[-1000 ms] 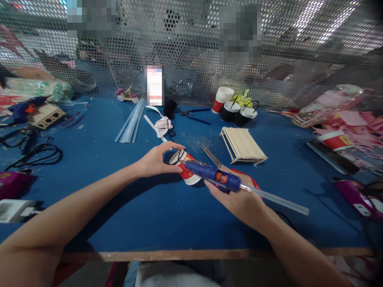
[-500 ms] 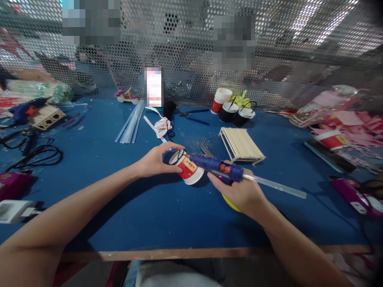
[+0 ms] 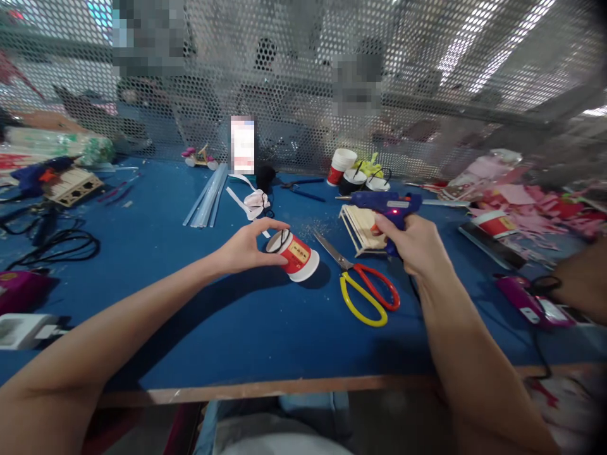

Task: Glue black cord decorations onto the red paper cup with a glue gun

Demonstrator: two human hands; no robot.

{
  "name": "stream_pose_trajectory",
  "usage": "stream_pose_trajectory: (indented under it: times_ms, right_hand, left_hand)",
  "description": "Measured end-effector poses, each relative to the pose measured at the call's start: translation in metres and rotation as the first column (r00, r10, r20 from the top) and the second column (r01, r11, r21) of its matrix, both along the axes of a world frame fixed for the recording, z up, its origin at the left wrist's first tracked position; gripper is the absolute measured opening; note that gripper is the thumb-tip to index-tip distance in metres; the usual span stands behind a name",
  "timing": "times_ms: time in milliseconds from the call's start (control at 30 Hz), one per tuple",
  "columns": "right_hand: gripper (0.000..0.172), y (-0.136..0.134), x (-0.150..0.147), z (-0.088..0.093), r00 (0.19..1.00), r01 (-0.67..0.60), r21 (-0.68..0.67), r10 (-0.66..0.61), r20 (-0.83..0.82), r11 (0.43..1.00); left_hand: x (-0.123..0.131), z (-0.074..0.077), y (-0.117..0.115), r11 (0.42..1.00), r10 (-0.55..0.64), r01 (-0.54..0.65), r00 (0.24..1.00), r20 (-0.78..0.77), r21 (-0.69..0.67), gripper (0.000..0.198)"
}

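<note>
Tilted on its side, a red and white paper cup (image 3: pixel 298 256) is pinched between the thumb and fingers of my left hand (image 3: pixel 253 248). A black cord (image 3: pixel 283 239) shows at the end of the cup near my fingers. My right hand (image 3: pixel 412 237) grips a blue hot glue gun (image 3: pixel 386 201) by its handle, nozzle pointing left and red light lit. A clear glue stick (image 3: pixel 446 203) sticks out of its back. Below the gun lie scissors (image 3: pixel 363 284) with one yellow and one red handle. Behind it is a small wooden stick rack (image 3: pixel 361 227), partly covered.
Glue sticks (image 3: pixel 206 199), white ribbon (image 3: pixel 253 202) and pliers (image 3: pixel 303 188) lie farther back. Cups (image 3: pixel 342 165) stand near the perforated metal screen (image 3: pixel 294 95). Pink strips (image 3: pixel 526 218) and a purple power strip (image 3: pixel 528 300) are at right. Another glue gun (image 3: pixel 40 175) rests at left.
My right hand has carried the glue gun away from the cup, up and to the right, uncovering the scissors. My left hand still holds the cup in nearly the same place.
</note>
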State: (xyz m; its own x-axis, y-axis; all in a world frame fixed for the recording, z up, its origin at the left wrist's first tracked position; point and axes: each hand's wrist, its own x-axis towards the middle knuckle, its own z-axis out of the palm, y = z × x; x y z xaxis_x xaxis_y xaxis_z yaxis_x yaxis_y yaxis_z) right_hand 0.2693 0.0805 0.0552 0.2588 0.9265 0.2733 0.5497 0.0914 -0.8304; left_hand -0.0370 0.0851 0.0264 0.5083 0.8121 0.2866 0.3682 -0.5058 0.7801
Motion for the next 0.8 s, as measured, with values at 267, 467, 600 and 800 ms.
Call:
stream_pose_trajectory:
  times_ms: [267, 467, 600, 800]
  right_hand:
    - [0.05, 0.036, 0.016, -0.009, 0.701, 0.342, -0.154, -0.142, 0.698, 0.927]
    - [0.046, 0.035, 0.016, -0.025, 0.614, 0.382, -0.109, -0.164, 0.772, 0.918]
    - [0.028, 0.022, 0.002, -0.019, 0.634, 0.32, 0.083, -0.279, 0.722, 0.944]
    - [0.032, -0.016, -0.061, 0.006, 0.879, -0.392, 0.024, 0.367, 0.306, 0.92]
  left_hand:
    - [-0.004, 0.004, -0.008, 0.998, 0.025, -0.018, 0.995, -0.099, 0.068, 0.054]
    - [-0.006, 0.0, -0.015, 0.994, 0.033, -0.019, 0.991, -0.132, 0.106, 0.053]
    - [-0.002, 0.0, -0.019, 0.979, 0.013, 0.018, 0.988, -0.154, 0.201, 0.053]
    - [0.004, 0.005, -0.029, 0.948, -0.029, 0.096, 0.975, -0.218, 0.305, 0.058]
